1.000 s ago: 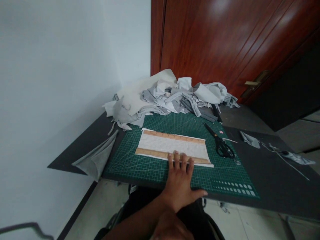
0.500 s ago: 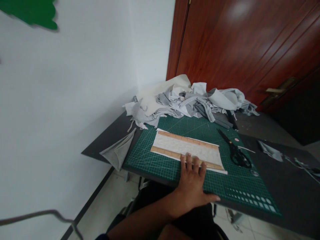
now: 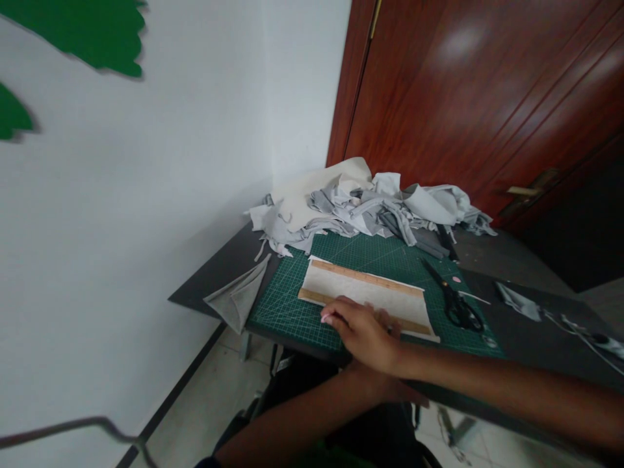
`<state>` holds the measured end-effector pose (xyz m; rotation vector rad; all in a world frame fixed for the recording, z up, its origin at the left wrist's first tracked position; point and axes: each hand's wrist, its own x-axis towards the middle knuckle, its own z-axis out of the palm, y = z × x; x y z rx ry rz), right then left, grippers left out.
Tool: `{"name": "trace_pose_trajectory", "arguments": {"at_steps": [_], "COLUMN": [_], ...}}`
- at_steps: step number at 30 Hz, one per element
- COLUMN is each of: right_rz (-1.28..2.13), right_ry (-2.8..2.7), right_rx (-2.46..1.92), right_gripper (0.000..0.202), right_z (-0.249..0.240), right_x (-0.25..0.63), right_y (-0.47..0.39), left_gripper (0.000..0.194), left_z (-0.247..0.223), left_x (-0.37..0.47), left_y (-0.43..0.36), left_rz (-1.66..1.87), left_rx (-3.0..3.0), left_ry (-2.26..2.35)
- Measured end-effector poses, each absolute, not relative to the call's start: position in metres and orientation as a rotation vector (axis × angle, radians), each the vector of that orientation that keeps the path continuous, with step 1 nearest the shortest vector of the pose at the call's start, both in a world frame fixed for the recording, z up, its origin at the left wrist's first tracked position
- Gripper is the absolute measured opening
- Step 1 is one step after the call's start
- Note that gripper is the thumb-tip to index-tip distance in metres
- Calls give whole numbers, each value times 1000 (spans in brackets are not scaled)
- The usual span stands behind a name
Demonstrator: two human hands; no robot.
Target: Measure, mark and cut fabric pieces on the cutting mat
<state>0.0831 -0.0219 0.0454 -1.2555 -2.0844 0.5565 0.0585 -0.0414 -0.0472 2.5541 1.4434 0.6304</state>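
Note:
A strip of white fabric lies on the green cutting mat, with one wooden ruler along its far edge and another wooden ruler along its near edge. My left hand presses on the near ruler, its fingers stretched out and partly covered. Crossing over it from the right, my right hand pinches a small pink piece of tailor's chalk close to the near ruler's edge, left of my left hand.
Black scissors lie right of the fabric, near a pink disc. Behind the mat is a heap of grey and white fabric scraps. A folded grey cloth sits at the table's left edge; another grey scrap lies right.
My right hand has come in from the right with the chalk and reached across my left hand. My left hand stays on the near ruler. The view has shifted slightly.

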Motion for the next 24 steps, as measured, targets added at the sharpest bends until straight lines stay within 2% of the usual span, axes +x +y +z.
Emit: {"name": "trace_pose_trajectory", "arguments": {"at_steps": [1,3,13,24], "right_rz": [557,559,493,749], "right_ry": [-2101,-2205,-2274,-2115], "right_rx": [-1265,-1278,-1462,-1332], "right_gripper": [16,15,15,13], "right_z": [43,39,21,14], "right_x": [84,88,87,60], "right_y": [-10,7,17,51], "left_gripper": [111,120,128,134], "left_z": [-45,-41,-63,-57], "left_x": [55,50,56,52], "left_y": [-43,-44,-42,-38], "left_rz": [635,639,674,641], "left_rx": [2574,2537,2308,2221], "left_ry": [1352,1184,1062,968]}}
